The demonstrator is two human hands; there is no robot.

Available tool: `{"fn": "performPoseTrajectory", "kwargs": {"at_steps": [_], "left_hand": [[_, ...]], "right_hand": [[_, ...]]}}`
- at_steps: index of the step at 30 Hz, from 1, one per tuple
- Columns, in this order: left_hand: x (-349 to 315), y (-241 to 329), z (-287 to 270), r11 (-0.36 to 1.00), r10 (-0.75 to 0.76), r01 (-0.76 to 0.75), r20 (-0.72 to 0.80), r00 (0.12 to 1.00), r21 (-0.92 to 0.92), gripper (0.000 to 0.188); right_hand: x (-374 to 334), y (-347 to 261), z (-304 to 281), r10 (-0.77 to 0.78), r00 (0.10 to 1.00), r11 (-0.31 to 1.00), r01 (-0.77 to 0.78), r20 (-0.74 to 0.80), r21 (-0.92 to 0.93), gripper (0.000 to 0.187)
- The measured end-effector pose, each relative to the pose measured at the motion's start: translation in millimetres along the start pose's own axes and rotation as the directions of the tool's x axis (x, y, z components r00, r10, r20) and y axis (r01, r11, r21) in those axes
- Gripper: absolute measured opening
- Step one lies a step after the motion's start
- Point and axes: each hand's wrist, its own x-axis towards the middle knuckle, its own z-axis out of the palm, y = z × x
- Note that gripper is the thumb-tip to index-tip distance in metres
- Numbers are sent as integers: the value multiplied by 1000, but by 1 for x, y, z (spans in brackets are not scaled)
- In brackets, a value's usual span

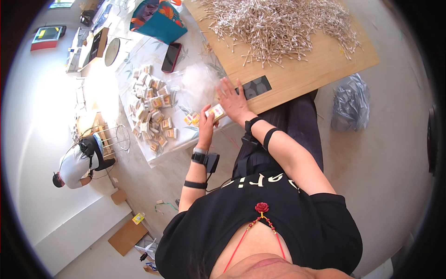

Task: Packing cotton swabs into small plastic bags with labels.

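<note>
Just off the near left corner of the wooden board (320, 60), the left hand (207, 124) grips a small white box (215, 112), fingers and thumb closed around its sides. Over that same corner of the board, the right hand (234, 101) is spread flat, fingers extended; whether it touches the small white box I cannot tell. Beside its thumb, near the board's front edge, lies a dark rectangular panel (258, 87). Across the board's far part spreads a wide heap of cotton swabs (278, 28).

Left of the board, on a white tablecloth (179, 145), are a clear plastic bag (199, 81), some yellow packets (191, 119) and, farther from the board, a pile of small boxes (149, 109). Also left of the board, toward its far end, are a phone (171, 57) and a teal tote bag (162, 25). Right of the board, on the floor, stands a plastic-wrapped bundle (350, 104). Well left of the board, a person (78, 162) in a pale top bends forward.
</note>
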Motion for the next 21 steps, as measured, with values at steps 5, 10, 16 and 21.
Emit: {"fn": "performPoseTrajectory", "kwargs": {"at_steps": [5, 10, 16, 21], "left_hand": [[-29, 7, -20, 960, -119, 101, -53, 991, -262, 43], [-12, 15, 39, 893, 5, 7, 26, 1000, -449, 41], [16, 21, 139, 976, 155, -105, 266, 952, -190, 32], [41, 47, 189, 918, 375, -394, 238, 896, 39, 37]], "right_hand": [[2, 2, -34, 104, 991, 838, -43, -82, 544, 54], [-16, 55, -75, 188, 947, 323, -310, 260, 894, 55], [-58, 136, -102, 299, 903, 42, -335, 308, 941, 35], [-75, 176, -131, 433, 889, 352, -316, 146, 881, 35]]}}
